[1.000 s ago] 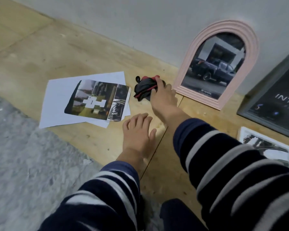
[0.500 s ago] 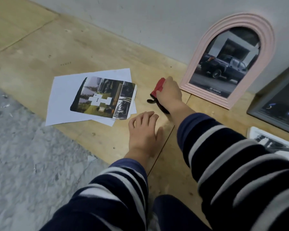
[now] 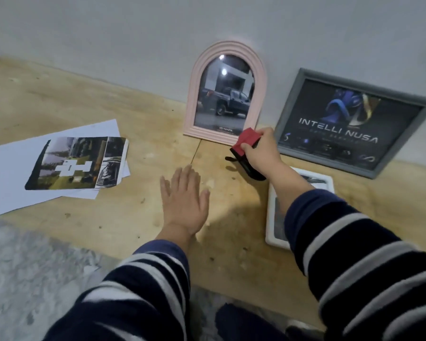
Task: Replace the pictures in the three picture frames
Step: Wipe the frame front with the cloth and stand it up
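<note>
Pink frame upper centre, arched, upright against wall, truck photo inside. Grey frame upper right, leaning on wall, dark poster reading INTELLI NUSA. White frame right of centre, flat on floor, partly covered by right arm. Prints left of centre: colour collage on top of white sheets, flat on floor, well apart from frames.

Right hand centre right, just in front of pink and grey frames, fingers curled round red-and-black tool; red part at top by thumb, black part sticking out below hand toward white frame. Tool kind unclear, blurred. Cannot tell if tool touches floor.

Left hand centre, flat, palm down on floor, fingers straight and slightly spread, holding nothing, between prints and white frame.

Striped sleeves, navy and white, lower half of frame. Grey rug lower left, edge meeting wood floor.
</note>
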A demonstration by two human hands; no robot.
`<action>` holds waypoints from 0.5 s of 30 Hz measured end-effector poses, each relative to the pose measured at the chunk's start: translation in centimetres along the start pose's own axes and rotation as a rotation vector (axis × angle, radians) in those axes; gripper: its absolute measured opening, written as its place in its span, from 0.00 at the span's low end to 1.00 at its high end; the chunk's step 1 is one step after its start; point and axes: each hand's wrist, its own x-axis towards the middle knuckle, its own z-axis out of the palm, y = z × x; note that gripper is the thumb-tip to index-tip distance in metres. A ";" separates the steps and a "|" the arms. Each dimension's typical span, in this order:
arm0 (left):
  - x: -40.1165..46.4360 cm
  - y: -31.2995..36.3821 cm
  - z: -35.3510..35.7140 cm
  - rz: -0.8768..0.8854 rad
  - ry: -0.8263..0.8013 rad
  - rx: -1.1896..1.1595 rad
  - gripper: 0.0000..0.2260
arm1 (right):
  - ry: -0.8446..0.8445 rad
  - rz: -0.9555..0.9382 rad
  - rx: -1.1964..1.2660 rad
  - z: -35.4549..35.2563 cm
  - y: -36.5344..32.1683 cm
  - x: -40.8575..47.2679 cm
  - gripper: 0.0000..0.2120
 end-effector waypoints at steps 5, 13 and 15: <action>-3.3 7.8 2.4 0.284 -0.184 -0.064 0.36 | 0.038 -0.032 -0.206 -5.5 4.8 -0.8 0.18; -6.3 11.0 3.6 0.279 -0.187 -0.028 0.51 | 0.003 -0.217 -0.426 -6.0 9.2 -0.3 0.22; -6.4 11.0 3.7 0.258 -0.190 -0.022 0.51 | -0.071 -0.246 -0.527 -5.4 9.7 0.0 0.26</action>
